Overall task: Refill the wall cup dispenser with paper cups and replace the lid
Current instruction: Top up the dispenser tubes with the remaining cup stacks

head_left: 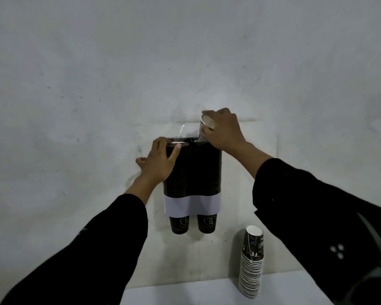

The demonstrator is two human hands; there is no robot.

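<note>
A dark two-tube cup dispenser [196,172] with a white band hangs on the wall, and one dark paper cup pokes out below each tube. My right hand [223,130] grips a paper cup [205,126], white inside, tilted over the top of the right tube. My left hand [157,160] rests on the dispenser's upper left corner, fingers spread over the left tube's rim. A clear lid [180,128] seems to stand up behind the top edge, hard to make out.
A tall stack of paper cups [251,263] stands on a white table [185,293] at the lower right, leaning slightly. The wall [97,84] behind is plain grey-white. My dark sleeves fill the lower corners.
</note>
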